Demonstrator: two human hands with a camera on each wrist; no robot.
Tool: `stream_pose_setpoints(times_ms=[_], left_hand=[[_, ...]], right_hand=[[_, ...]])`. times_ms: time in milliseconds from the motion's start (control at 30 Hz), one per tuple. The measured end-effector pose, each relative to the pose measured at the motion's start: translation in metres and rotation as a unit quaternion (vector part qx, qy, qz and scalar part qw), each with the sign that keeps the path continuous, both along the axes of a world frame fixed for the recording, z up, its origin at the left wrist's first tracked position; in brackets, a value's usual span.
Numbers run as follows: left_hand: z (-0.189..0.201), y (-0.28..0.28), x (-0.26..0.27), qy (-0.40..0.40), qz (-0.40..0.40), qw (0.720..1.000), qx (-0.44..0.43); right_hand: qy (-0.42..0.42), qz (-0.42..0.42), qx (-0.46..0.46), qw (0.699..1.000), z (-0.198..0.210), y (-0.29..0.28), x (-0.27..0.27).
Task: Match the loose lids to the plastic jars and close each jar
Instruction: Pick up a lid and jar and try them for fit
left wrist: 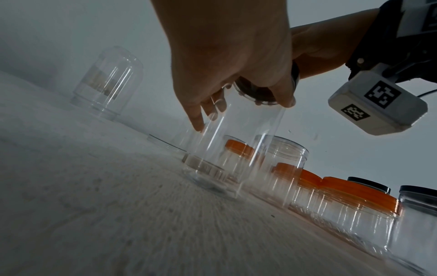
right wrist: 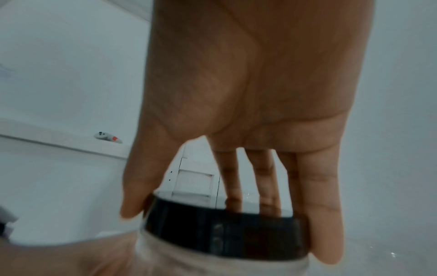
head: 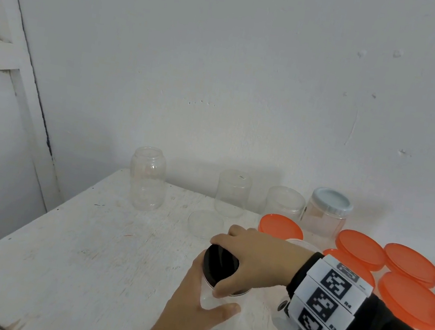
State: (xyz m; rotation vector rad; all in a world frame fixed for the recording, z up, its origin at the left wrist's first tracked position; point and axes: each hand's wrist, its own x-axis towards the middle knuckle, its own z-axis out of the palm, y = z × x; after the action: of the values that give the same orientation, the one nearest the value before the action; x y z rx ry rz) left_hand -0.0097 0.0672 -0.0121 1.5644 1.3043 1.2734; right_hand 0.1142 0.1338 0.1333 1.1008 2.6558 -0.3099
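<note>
Your white table (head: 58,247) stands against a white wall and carries everything shown. Along its far edge stand three open clear jars, the leftmost (head: 147,179) apart from the other two (head: 232,194) (head: 284,205), and just beside those a jar closed with a pale blue lid (head: 332,202). Toward the far right corner lie several orange lids (head: 413,262), overlapping one another; one more orange lid (head: 281,226) sits just in front of the open jars. A clear flat lid (head: 205,224) lies on the table in front of the middle jar. The left wrist view also shows two black-lidded jars (left wrist: 417,211) at the right end of the row.

Near the front edge, your left hand (head: 187,314) wraps its fingers and thumb round the body of a tall clear jar (left wrist: 227,149), which stands on the table. Your right hand (head: 257,261) comes from above, fingers and thumb curled round the rim of the black lid (head: 219,264) that sits on this jar's mouth. Whether the lid is fully seated cannot be told.
</note>
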Motion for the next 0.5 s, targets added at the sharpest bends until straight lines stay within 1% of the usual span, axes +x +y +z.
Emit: stream_pose_setpoints(times_ms=[100, 167, 233, 367, 500], left_hand=[[0.002, -0.001, 0.0, 0.003, 0.004, 1.0, 0.01], [0.002, -0.001, 0.001, 0.008, 0.008, 1.0, 0.014], [0.001, -0.001, 0.003, 0.009, 0.011, 1.0, 0.016], [0.0, -0.002, 0.005, 0.012, 0.027, 0.999, 0.014], [0.001, -0.002, 0.005, 0.006, 0.028, 1.0, 0.011]], right_hand=[[0.015, -0.014, 0.048, 0.999, -0.009, -0.002, 0.0], [0.025, -0.023, 0.06, 0.998, -0.013, -0.003, 0.001], [0.03, -0.025, 0.046, 0.998, -0.012, -0.002, 0.001], [0.031, 0.012, -0.044, 0.998, -0.004, 0.001, 0.003], [0.036, 0.038, -0.044, 0.998, -0.001, 0.002, 0.003]])
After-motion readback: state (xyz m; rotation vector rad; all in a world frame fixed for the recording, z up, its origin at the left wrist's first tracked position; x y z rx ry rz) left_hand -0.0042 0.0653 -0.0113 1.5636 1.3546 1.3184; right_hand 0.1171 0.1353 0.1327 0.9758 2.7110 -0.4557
